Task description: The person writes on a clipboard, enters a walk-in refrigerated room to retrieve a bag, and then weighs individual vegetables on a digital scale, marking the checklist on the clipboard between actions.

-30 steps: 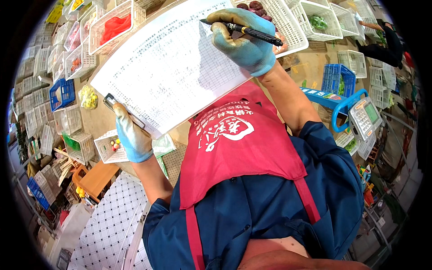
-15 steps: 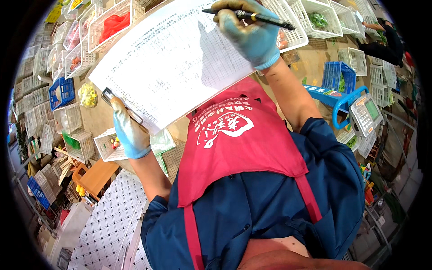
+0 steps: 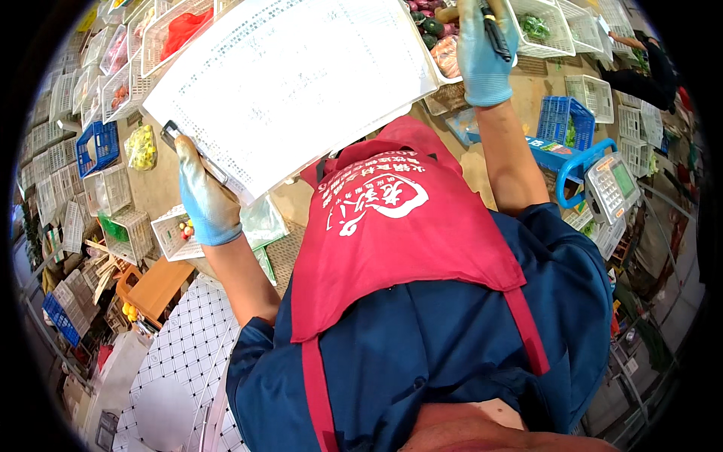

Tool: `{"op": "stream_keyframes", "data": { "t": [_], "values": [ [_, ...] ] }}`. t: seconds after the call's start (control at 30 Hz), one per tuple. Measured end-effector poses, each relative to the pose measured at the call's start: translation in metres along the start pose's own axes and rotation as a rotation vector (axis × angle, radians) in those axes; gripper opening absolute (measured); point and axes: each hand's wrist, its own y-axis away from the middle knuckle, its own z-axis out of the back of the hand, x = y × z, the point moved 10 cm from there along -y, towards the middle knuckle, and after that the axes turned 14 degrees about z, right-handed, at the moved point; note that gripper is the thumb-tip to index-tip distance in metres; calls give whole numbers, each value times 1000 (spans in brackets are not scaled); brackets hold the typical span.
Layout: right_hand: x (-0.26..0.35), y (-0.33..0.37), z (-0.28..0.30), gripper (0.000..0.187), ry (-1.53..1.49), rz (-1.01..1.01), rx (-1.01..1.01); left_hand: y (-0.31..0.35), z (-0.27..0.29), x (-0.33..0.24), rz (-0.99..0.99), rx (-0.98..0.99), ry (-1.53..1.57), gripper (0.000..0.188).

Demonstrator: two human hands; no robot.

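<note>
A clipboard with a large printed sheet (image 3: 294, 83) spans the upper middle of the head view, tilted across my front. My left hand (image 3: 205, 197), in a pale blue and white glove, grips its lower left edge beside the metal clip (image 3: 197, 154). Off the sheet's right side is my right hand (image 3: 486, 56), in a matching glove with dirty fingers. A black pen (image 3: 495, 36) is held in it, pointing down. Beyond that hand a white crate holds dark round vegetables (image 3: 431, 29) and a bag of orange-pink produce (image 3: 446, 56).
White plastic crates of produce (image 3: 538, 30) line the far side and left. A blue crate (image 3: 565, 120) and a weighing scale (image 3: 611, 188) stand at right. A bag of yellow items (image 3: 141, 147) lies left, near a wooden stool (image 3: 160, 290). Another person (image 3: 648, 71) stands far right.
My right hand has moved right, off the sheet, taking the pen with it. The clipboard has shifted slightly left, still in my left hand, and the vegetables behind it have come into sight.
</note>
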Motion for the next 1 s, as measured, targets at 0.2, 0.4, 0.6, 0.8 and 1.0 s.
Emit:
{"op": "stream_keyframes", "data": {
  "t": [0.2,0.4,0.6,0.8,1.0],
  "values": [
    [-35,32,-11,27,139,-232,126,-8,-1,5,24,58,11,52],
    [-39,36,-2,24,179,-45,148,-19,-8,9,45,103,-5,49],
    [-59,42,1,32,141,-169,129,-17,-8,10,39,67,85,45],
    [-54,43,1,32,167,-155,129,-17,-3,12,10,89,172,38],
    [-50,42,3,34,204,-27,176,-26,15,23,30,42,114,38]
  ]
}}
